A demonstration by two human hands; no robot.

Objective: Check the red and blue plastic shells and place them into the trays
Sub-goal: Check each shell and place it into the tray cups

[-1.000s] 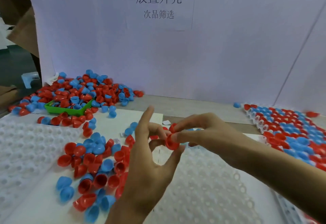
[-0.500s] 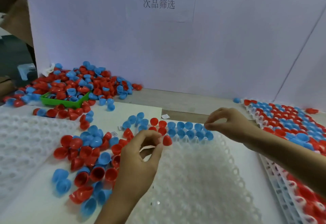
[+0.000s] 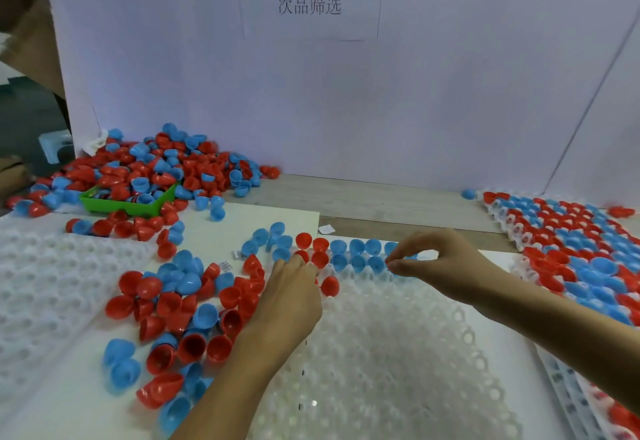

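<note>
Between hands: red shell seated at the clear tray's filled edge.
Left hand: fingers curled, grasp unclear.
Right hand: fingertips pinched, contents unclear.
Nearer both hands: empty tray cells.

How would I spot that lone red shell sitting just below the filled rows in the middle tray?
Start at the clear tray in the middle, whose far edge holds two rows of shells. Just below those rows, right beside the left hand, sits the red shell. It is the only shell in the third row; every pocket around and below it is empty.
</note>
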